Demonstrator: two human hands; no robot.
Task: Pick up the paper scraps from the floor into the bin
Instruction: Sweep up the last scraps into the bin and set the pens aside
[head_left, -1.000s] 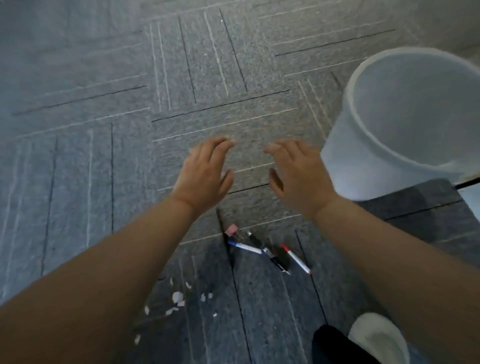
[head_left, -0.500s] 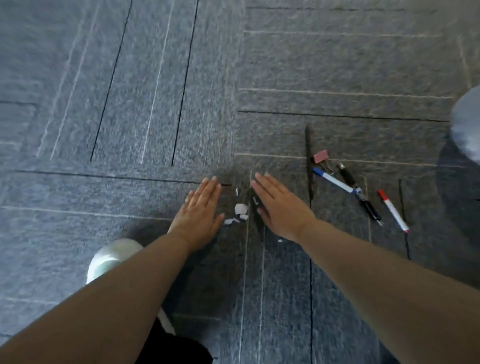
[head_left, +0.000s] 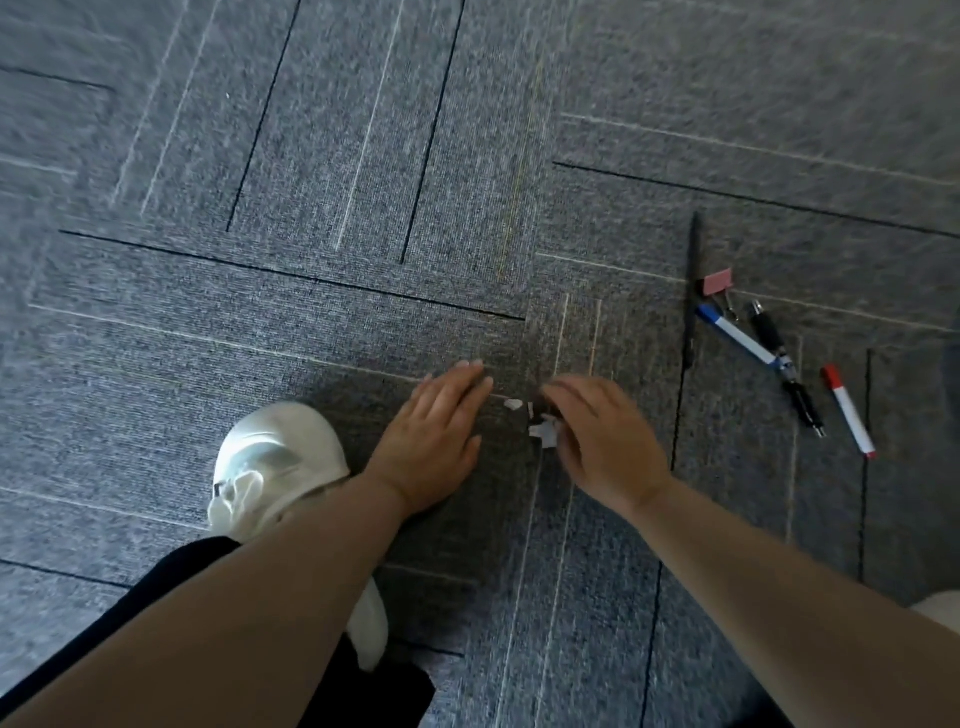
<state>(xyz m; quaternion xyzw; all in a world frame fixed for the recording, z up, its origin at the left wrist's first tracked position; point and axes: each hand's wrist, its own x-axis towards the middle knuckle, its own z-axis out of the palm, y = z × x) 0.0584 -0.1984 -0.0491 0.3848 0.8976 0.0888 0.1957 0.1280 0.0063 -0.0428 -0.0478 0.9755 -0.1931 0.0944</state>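
Closer together now, my left hand (head_left: 431, 441) lay flat to corral the scraps (head_left: 543, 431); my right hand (head_left: 610, 441) curled over them, pinch unclear.

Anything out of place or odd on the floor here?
White paper scraps lie loose on the carpet between the left hand and right hand. To their right, pens and a pink clip are strewn on the floor. Nothing looks damaged.
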